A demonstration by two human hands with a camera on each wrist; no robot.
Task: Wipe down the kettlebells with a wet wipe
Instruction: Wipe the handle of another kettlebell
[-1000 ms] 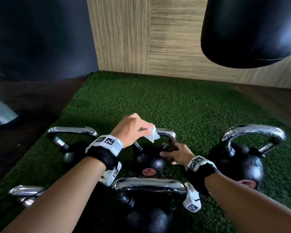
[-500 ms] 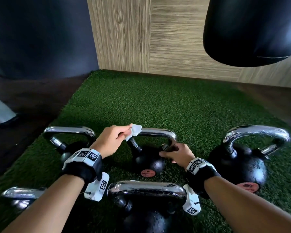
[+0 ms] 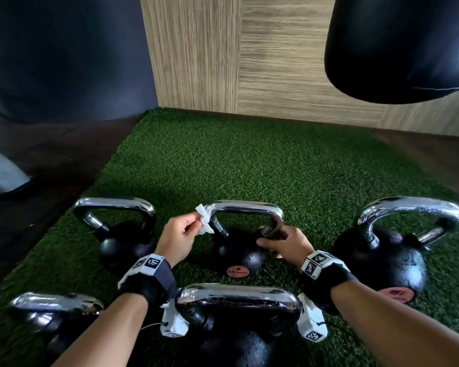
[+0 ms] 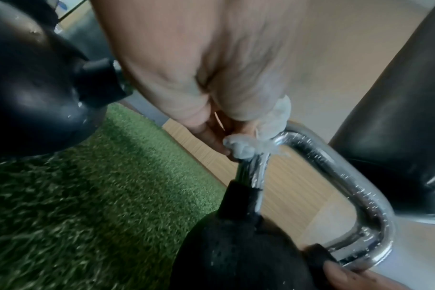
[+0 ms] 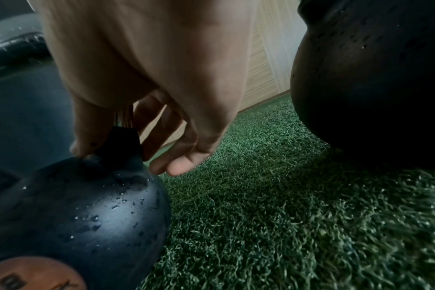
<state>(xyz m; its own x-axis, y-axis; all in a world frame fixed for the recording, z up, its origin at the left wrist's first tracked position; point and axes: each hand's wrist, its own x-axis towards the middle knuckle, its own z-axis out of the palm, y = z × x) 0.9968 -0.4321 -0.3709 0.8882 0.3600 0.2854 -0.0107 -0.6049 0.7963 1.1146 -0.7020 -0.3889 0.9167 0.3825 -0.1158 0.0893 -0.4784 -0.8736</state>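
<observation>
Several black kettlebells with chrome handles stand on green turf. The middle kettlebell (image 3: 240,251) has a red label and water drops on its body (image 5: 82,212). My left hand (image 3: 179,235) pinches a crumpled white wet wipe (image 3: 204,218) against the left bend of its chrome handle (image 3: 245,209); in the left wrist view the wipe (image 4: 249,145) wraps that handle (image 4: 348,176). My right hand (image 3: 282,243) grips the handle's right leg where it meets the ball, thumb and fingers (image 5: 159,135) around the black stub.
Other kettlebells stand at the left (image 3: 122,234), right (image 3: 387,258), near centre (image 3: 239,327) and near left (image 3: 56,316). A black punching bag (image 3: 403,43) hangs at upper right. Wood-panel wall (image 3: 249,62) behind, dark floor (image 3: 37,165) left of the turf (image 3: 249,168).
My left hand slid the wipe leftward along the middle kettlebell's handle, from its top to the left bend. The right hand has kept its grip on the right leg.
</observation>
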